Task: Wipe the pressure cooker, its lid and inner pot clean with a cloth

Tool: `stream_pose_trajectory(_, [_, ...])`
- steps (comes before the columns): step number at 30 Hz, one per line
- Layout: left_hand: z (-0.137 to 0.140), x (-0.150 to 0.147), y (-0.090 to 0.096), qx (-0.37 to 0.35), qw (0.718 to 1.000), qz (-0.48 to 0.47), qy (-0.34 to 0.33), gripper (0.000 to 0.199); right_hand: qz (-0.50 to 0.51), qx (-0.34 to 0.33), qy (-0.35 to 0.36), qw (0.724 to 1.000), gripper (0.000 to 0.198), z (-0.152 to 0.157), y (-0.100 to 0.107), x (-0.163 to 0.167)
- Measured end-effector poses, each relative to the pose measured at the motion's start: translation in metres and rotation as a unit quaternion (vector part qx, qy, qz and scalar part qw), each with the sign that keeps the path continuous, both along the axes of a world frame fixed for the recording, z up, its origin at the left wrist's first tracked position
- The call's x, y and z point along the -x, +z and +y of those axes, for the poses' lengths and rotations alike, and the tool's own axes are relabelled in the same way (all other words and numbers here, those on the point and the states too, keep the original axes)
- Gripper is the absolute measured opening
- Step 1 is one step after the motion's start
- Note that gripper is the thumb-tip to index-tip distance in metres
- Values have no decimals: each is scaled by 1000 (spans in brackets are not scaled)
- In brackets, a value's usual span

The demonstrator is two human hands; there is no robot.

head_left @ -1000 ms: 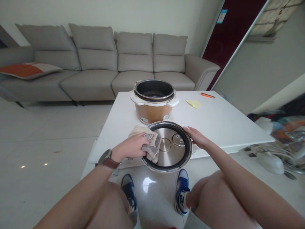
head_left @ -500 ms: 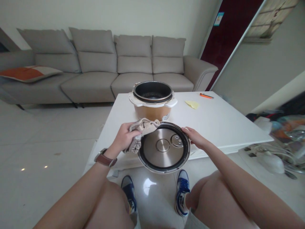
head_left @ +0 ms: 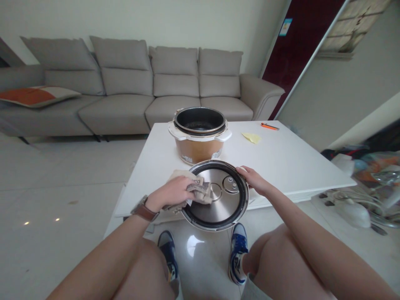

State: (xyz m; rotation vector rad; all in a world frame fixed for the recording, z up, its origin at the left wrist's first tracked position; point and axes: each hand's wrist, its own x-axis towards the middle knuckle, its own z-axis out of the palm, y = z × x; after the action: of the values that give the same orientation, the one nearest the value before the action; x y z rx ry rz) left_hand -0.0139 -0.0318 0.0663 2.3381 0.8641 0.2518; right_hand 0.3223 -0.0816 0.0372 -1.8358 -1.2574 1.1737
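Left hand (head_left: 176,191): fingers clamped on beige dark-printed cloth (head_left: 200,191), bunched at the rim half a second earlier, now against the inner face of round brushed-steel lid (head_left: 225,206). Right hand (head_left: 254,181): fingers remain clamped on lid's edge, before gold-and-white round cooker (head_left: 200,150).

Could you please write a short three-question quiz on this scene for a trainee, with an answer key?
1. Which hand grips the lid at its edge?
A) left
B) right
C) neither
2. Fill the gap: the left hand holds a ____ against the lid's metal face.
3. True or false: the cooker stands on the floor.

Key:
1. B, the right hand.
2. Cloth.
3. False; the cooker stands on the white table.
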Motion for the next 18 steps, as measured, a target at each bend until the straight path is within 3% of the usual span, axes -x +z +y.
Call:
stream_pose_trajectory(2, [8, 5, 2, 59, 992, -94, 60, 28, 1, -1, 1, 1000, 49, 0, 0, 0])
stream_pose_trajectory(4, [12, 6, 4, 86, 964, -199, 152, 30, -2, -1, -3, 1000, 49, 0, 0, 1])
stream_pose_trajectory(7, [7, -2, 4, 38, 907, -322, 269, 34, -6, -3, -13, 1000, 47, -1, 0, 2])
stream_pose_trajectory(9, [-1, -12, 3, -13, 896, -340, 284, 37, -7, -7, -8, 1000, 46, -1, 0, 2])
stream_pose_trajectory(12, [-14, -31, -4, -71, 937, -267, 215, 46, -16, -8, 0, 1000, 43, -1, 0, 2])
stream_pose_trajectory(15, [-25, -47, -15, -86, 981, -155, 80, 52, -21, -1, -8, 1000, 41, 0, -1, 1])
stream_pose_trajectory(18, [-30, -54, -22, -78, 993, -78, -52, 46, -17, 3, -10, 1000, 40, -1, -2, 0])
